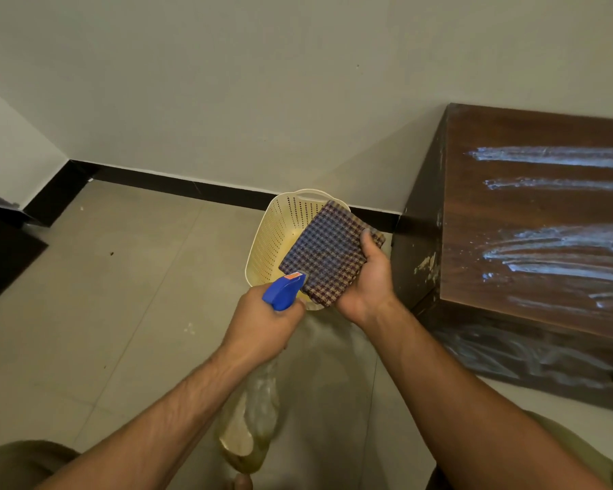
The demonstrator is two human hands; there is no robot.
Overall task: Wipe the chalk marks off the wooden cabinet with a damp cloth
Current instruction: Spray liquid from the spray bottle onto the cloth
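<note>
A dark wooden cabinet [531,213] stands low at the right, its top streaked with several white chalk marks [560,157]; more smears show on its front face. My right hand [368,277] holds a folded checked cloth [330,252] flat, left of the cabinet. My left hand [262,327] grips a clear spray bottle [259,412] by its blue trigger head [284,290], the nozzle touching the cloth's lower edge. The bottle's body hangs down, blurred.
A cream perforated plastic basket [280,235] sits on the tiled floor [121,295] behind the cloth, against the wall's black skirting [177,185]. Dark furniture [0,249] juts in at the left edge. My knees frame the bottom corners.
</note>
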